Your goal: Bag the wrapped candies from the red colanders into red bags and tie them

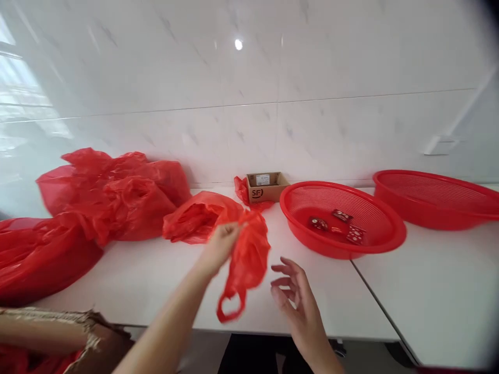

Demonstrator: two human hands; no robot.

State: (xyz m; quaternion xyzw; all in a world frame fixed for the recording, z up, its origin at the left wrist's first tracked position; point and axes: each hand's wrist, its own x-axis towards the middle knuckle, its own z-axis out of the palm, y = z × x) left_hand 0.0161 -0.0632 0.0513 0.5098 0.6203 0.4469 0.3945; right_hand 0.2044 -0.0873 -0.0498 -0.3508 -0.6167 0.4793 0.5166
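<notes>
1. Brown cardboard forms a torn-edged box (pixel 111 345) in the near left corner, with red plastic (pixel 35 359) showing inside it.
2. Near the middle, below the edge of the white surface (pixel 156 283), the person's dark-clothed legs (pixel 249 356) are partly visible.
3. Right of the middle, the person's right hand (pixel 298 293) is raised over the near part of the surface. Its fingers (pixel 291 265) are spread and loosely bent, just beside a hanging red bag (pixel 251 254) and apart from it.
4. Left of that, the left hand (pixel 223 243) pinches the bag's upper part between its fingers. The bag, crumpled and slightly blurred, hangs between the two hands, a handle loop (pixel 240 303) dangling toward the near side.
5. Farther back, a smaller crumpled red bag (pixel 195 215) lies just beyond the left hand. Large red bags (pixel 117 197) are heaped to its left, along the wall.
6. On the right, a round red basket (pixel 312 200) with a meshed wall holds a few dark red patterned packets (pixel 356 235). From beneath it, a dark seam (pixel 380 300) crosses the surface toward the near edge.
7. Left of the basket, near the wall, stands a small open carton (pixel 268 195) marked "SF", with more red plastic (pixel 240 190) beside it.
8. Farther right sits a second red basket (pixel 424 214).
9. Marbled white wall (pixel 249 67) panels close the far side.
</notes>
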